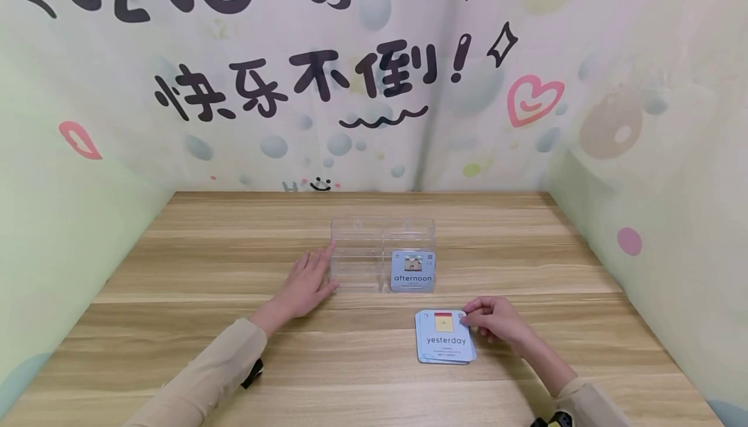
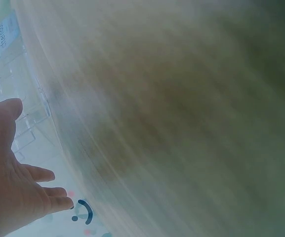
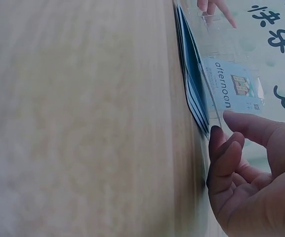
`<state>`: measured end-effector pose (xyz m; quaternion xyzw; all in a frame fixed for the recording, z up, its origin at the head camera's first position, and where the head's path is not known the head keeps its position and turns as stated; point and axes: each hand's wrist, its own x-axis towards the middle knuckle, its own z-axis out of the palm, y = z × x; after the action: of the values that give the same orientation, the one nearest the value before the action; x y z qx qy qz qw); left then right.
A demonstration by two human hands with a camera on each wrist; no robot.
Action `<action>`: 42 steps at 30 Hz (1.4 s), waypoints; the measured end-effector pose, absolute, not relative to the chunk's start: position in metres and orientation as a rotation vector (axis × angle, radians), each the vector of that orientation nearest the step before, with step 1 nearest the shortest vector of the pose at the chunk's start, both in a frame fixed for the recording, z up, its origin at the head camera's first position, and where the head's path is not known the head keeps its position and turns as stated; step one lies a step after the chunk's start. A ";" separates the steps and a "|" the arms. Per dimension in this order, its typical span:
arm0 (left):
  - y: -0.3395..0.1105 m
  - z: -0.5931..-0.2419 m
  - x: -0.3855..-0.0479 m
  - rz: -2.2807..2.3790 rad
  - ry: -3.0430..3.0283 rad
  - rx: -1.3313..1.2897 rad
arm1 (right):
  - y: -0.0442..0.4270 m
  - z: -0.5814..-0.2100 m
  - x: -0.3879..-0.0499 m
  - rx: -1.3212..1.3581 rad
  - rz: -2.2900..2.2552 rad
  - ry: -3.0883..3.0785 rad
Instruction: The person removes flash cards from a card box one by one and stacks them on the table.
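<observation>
A clear plastic card rack [image 1: 358, 265] stands on the table, and a blue "afternoon" card [image 1: 412, 271] sits in its lower right compartment. At the rack's left side my left hand [image 1: 305, 284] rests with fingers spread, touching the edge; the left wrist view also shows this hand [image 2: 14, 182] with its fingers extended. In front of the rack lies a small stack of blue cards, topped by one reading "yesterday" [image 1: 446, 341]. My right hand [image 1: 497, 320] pinches that top card at its upper right corner. Seen from the right wrist, thumb and fingers [image 3: 253, 123] meet at the stack's edge.
The wooden table [image 1: 327, 375] runs back to a printed wall cloth [image 1: 263, 154] with dark lettering. Pale side walls close in the table at left and right.
</observation>
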<state>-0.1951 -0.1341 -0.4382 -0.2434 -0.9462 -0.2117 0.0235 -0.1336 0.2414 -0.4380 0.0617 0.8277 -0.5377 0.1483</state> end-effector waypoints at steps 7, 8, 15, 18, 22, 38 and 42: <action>-0.134 -0.437 -0.195 -0.644 -2.959 -0.750 | 0.243 -0.436 -0.133 0.191 -1.545 2.376; -0.134 -0.437 -0.195 -0.646 -2.958 -0.749 | 0.244 -0.435 -0.133 0.196 -1.547 2.371; -0.134 -0.436 -0.195 -0.665 -2.949 -0.757 | 0.248 -0.429 -0.133 0.192 -1.556 2.360; -0.134 -0.437 -0.196 -0.661 -2.951 -0.759 | 0.248 -0.425 -0.133 0.175 -1.568 2.360; -0.134 -0.437 -0.196 -0.662 -2.948 -0.761 | 0.247 -0.421 -0.135 0.133 -1.576 2.388; -0.134 -0.435 -0.194 -0.672 -2.966 -0.757 | 0.232 -0.410 -0.153 0.132 -1.593 2.456; -0.134 -0.435 -0.194 -0.671 -2.965 -0.759 | 0.228 -0.406 -0.157 0.121 -1.582 2.486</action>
<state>-0.1939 -0.1344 -0.4353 -0.2423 -0.9463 -0.2141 0.0043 -0.1570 0.2276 -0.4062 0.0408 0.8390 -0.5339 0.0962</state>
